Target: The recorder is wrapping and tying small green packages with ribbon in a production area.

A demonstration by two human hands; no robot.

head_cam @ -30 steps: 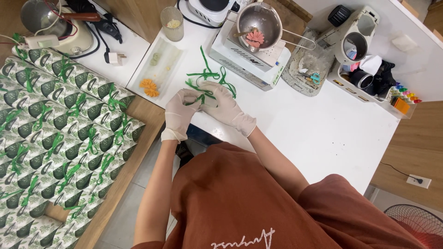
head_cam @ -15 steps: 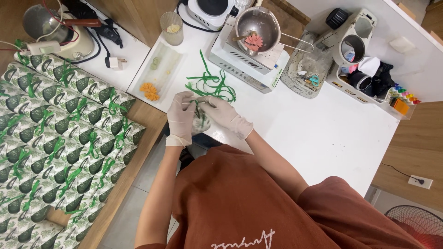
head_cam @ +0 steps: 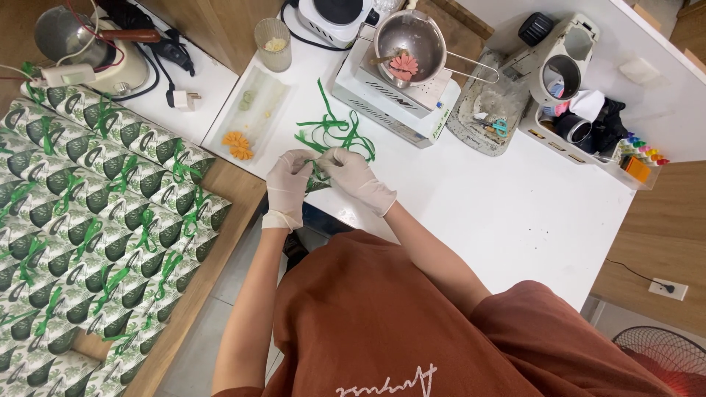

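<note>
We see the ribbon trailing from our hands toward the table's far edge | left hand pinching it | right hand pinching it too, near the table's front edge

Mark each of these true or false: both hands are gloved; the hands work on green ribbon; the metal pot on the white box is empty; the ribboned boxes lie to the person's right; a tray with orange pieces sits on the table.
1. Both hands are gloved. True: the left hand and right hand wear white gloves.
2. The hands work on green ribbon. True: both meet at the green ribbon.
3. The metal pot is empty. False: the metal pot holds a pink flower-shaped piece.
4. The ribboned boxes lie to the person's right. False: the leaf-print boxes lie on the left.
5. A tray holds orange pieces. True: the white tray does.
</note>
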